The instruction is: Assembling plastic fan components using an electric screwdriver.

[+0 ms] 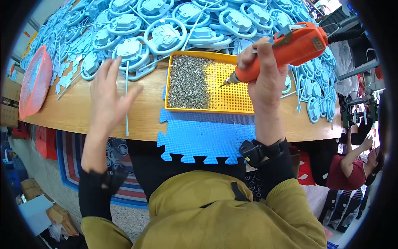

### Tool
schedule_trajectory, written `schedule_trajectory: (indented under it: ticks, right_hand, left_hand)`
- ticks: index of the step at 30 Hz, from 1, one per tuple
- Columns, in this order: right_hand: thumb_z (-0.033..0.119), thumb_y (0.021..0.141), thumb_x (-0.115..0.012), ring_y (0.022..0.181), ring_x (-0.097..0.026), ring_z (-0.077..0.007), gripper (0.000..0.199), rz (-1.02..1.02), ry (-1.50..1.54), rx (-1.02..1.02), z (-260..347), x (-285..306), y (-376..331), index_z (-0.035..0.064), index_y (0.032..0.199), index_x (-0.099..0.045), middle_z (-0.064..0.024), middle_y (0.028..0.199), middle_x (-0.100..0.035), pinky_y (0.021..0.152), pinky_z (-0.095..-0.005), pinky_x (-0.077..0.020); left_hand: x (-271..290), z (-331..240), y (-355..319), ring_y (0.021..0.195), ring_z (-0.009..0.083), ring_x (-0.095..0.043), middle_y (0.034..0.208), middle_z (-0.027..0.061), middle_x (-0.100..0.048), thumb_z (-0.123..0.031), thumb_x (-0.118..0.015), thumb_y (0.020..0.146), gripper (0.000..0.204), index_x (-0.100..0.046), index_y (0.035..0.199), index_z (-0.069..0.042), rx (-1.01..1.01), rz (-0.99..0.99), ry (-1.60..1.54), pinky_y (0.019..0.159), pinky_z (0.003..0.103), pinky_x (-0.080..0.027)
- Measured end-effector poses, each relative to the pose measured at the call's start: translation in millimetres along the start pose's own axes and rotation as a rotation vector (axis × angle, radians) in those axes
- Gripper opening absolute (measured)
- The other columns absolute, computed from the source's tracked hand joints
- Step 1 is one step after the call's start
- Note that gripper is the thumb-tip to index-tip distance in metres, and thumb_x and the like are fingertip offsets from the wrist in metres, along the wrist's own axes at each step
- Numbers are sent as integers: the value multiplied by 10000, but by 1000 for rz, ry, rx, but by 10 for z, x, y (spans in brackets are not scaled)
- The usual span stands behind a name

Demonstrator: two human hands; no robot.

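We grip the orange electric screwdriver (286, 52) in our right hand (263, 79), fingers clenched around its body, bit tip pointing down toward nine o'clock into the yellow tray (232, 97). A heap of small metal screws (190, 81) fills the tray's left half. Our left hand (108, 97) hovers open, fingers spread, holding nothing, at nine o'clock from the tray. A pile of light blue toy steering wheels (163, 35) lies at twelve o'clock. A blue foam mat (203, 139) sits at six o'clock, touching the tray's near edge.
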State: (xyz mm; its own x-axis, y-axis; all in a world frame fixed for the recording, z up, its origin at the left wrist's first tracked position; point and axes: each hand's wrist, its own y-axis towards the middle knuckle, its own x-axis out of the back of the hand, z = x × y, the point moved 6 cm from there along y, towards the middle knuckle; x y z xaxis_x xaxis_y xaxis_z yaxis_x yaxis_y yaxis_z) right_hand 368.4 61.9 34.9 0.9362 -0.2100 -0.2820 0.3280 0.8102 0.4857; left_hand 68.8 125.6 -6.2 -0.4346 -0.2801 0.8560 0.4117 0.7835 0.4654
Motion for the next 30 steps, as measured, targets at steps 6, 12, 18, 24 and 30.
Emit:
schedule_trajectory:
  ticks: [6,12,18,24,30]
  right_hand:
    - [218,838,-757,557,-581,-118,264,-56,63,-28,-133,7,21,63,896,-551,-31,640,-588,531,-245,-468]
    - [213,841,-754,556,-579,-114,263,-50,71,-28,-133,43,11,63,904,-547,-29,634,-589,540,-245,-470]
    - [203,844,-750,557,-580,-116,259,-99,65,-43,-169,55,9,59,896,-541,-29,630,-590,536,-244,-464]
    - [221,846,-749,556,-580,-117,247,-107,10,-10,-57,34,-9,52,847,-570,-31,630,-585,535,-246,-464]
    - [265,864,-724,548,-568,-140,274,-57,100,119,534,-137,-63,43,842,-565,-46,650,-571,523,-250,-459]
  left_hand:
    - [-418,191,626,1233,359,-451,1335,201,-492,-462,-750,738,822,-464,1347,11,89,50,147,1003,448,-377]
    - [-455,244,571,1176,349,-477,1299,196,-517,-441,-766,716,835,-462,1352,7,70,37,158,987,443,-390]
    - [-26,4,27,1062,350,-510,1184,199,-551,-280,-782,670,834,-426,1353,42,-5,-45,-83,926,440,-417]
    - [237,-907,-671,1068,372,-512,1191,213,-513,-237,-812,615,890,-409,1364,24,-242,159,-300,932,457,-417]
    - [-60,-1404,-741,1164,367,-462,1243,181,-483,-246,-834,611,905,-406,1371,-6,-433,330,-560,969,451,-401]
